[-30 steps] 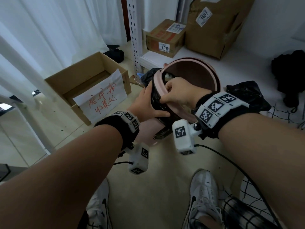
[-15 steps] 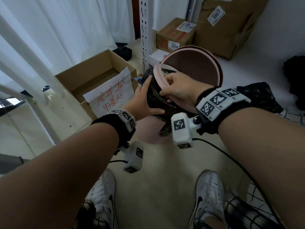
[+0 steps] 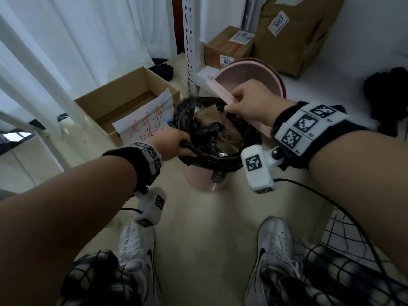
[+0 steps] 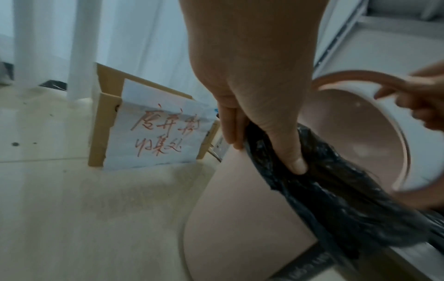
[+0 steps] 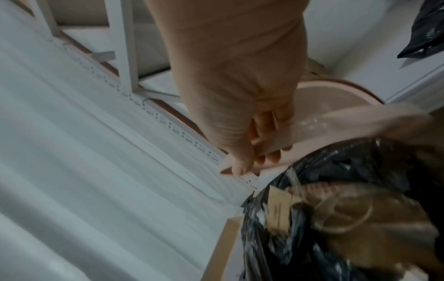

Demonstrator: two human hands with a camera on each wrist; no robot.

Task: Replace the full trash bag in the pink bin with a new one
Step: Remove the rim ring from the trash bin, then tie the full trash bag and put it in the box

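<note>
The pink bin point(image 3: 205, 182) stands on the floor, lined with a black trash bag point(image 3: 194, 120) full of paper and wrappers. My left hand point(image 3: 176, 144) grips the bag's rolled edge at the bin's near-left rim; in the left wrist view the thumb point(image 4: 295, 163) presses on the black plastic point(image 4: 336, 190) and the fingers lie outside the pink wall point(image 4: 240, 218). My right hand point(image 3: 254, 102) pinches the pink lid ring point(image 3: 249, 71), held tilted above the bin's far-right side. The right wrist view shows those fingers point(image 5: 264, 152) curled round the ring's edge above the trash point(image 5: 348, 218).
An open cardboard box point(image 3: 123, 102) with a handwritten paper sign point(image 3: 145, 124) sits left of the bin. A white shelf post point(image 3: 189, 40) rises behind it, with cartons point(image 3: 227, 47) on the low shelf. A dark bundle point(image 3: 386, 100) lies at the right. My shoes point(image 3: 271, 241) are below.
The pink lid ring has come off the bin's rim and moved up and right in my right hand. The bin now stands upright, and my left hand has shifted onto the bag's edge.
</note>
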